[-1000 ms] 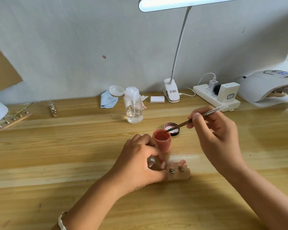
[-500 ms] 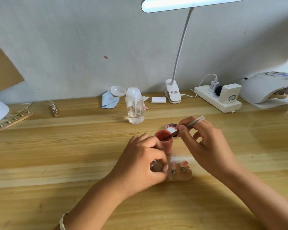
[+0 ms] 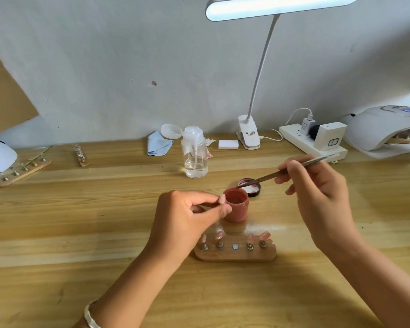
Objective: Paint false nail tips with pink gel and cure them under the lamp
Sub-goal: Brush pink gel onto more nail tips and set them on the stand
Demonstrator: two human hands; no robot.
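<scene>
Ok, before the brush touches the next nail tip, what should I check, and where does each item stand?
1. Gel jar open and upright: ok.
2. Right hand grips brush, bristles clear of the jar, over the lid: ok.
3. Gel on bristles: cannot tell.
4. Left hand pinches a small pink piece beside the jar; whether it is a tip: cannot tell.
5. Holder has four tips standing, middle spot bare: ok.
6. Curing lamp free: a wooden piece sits in its opening, not ok.
</scene>
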